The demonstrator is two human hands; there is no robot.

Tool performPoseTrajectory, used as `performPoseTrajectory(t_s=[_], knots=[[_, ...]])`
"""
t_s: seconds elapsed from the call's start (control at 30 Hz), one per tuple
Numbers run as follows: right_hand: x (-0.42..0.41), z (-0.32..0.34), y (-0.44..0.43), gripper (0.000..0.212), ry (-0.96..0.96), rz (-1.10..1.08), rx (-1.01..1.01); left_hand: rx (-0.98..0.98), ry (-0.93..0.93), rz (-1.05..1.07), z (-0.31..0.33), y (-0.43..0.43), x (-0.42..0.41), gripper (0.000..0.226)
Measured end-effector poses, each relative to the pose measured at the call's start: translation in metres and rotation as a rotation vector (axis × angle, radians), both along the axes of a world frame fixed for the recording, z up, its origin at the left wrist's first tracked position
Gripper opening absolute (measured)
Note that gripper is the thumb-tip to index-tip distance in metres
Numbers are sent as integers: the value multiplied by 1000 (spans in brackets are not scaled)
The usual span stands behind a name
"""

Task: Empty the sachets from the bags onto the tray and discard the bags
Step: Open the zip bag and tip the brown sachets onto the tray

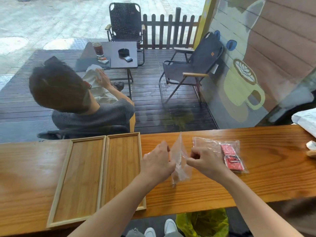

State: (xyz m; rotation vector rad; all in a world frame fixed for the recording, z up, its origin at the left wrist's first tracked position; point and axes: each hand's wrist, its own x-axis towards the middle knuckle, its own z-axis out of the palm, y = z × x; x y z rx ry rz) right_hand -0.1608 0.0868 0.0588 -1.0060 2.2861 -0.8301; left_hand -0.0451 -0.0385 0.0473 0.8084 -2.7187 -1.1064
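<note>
A clear plastic bag [179, 159] is held upright over the wooden counter, pinched between my left hand [158, 161] and my right hand [203, 159], one on each side of it. What is inside this bag cannot be made out. To the right lies a second clear bag [210, 144] flat on the counter, with red sachets [230, 158] inside. Two shallow wooden trays lie side by side on the left, the nearer tray [109, 159] just beside my left hand and the far tray [68, 168] beyond it. Both trays hold nothing.
A bin lined with a yellow-green bag [205, 223] stands on the floor under the counter's front edge, by my white shoes [160, 228]. White wrapping [306, 120] lies at the counter's far right. Beyond the window, a person sits at an outdoor table.
</note>
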Motion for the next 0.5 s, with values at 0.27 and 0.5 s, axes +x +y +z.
performPoseTrajectory(t_s=[0.27,0.5], knots=[[6,1,-5,29,7,63,-102,83,165,-50,9,2,-8,14],[3,9,-2,23,-167,74,-203,113,115,-110,19,-6,-12,21]])
